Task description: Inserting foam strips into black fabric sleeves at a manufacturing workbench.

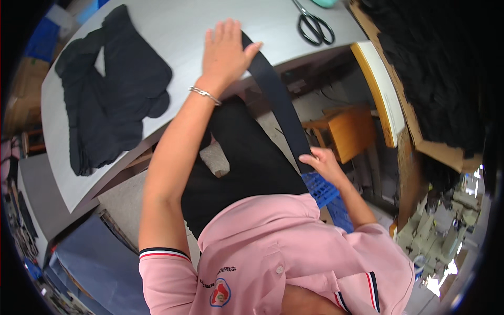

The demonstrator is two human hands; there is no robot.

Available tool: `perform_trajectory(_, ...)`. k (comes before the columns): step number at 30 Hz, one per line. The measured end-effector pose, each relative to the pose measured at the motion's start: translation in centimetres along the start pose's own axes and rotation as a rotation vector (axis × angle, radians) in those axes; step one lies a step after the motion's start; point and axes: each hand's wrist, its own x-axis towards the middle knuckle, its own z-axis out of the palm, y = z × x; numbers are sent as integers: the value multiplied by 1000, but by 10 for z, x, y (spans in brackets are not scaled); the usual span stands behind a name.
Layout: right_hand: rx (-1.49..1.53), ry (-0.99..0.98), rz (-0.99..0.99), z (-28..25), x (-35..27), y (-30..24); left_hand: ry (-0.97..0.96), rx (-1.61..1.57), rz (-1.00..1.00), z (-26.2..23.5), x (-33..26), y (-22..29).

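The left hand (227, 50) pressed flat and open on the dark strap (278, 100) at the bench (173, 31) edge, upper centre, while the right hand (323, 160) pinched its lower end; it looked light, limp, best held near both ends.

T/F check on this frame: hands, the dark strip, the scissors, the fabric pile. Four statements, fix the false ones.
1. The left hand lies flat, palm down, on the dark strip at the grey table. True.
2. The right hand holds the scissors. False: it grips the strip's lower end; the scissors lie alone on the table.
3. The pile of dark fabric pieces lies on the table to the left hand's left. True.
4. The left wrist is bare. False: it wears a silver bracelet.
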Motion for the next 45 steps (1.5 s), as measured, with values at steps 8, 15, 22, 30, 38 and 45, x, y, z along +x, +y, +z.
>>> perform_trajectory(8, 398, -1, -238, -2, 28, 12, 49, -29, -56, 3, -23, 15)
perform_trajectory(15, 481, 224, 373, 30, -108, 162, 87, -370, -93, -4, -21, -1)
perform_trajectory(22, 780, 491, 1099, 124, -284, 285, 235, -578, -214, -54, -56, -10)
perform_trajectory(30, 509, 496, 894, 157, -209, 305, 365, -147, -285, -107, -85, -94)
perform_trajectory(38, 14, 683, -3, 41, -9, 84, 292, -76, -276, -78, -98, -110)
perform_trajectory(45, -186, 847, -568, -18, 110, -80, 174, -164, -162, -75, -85, -88)
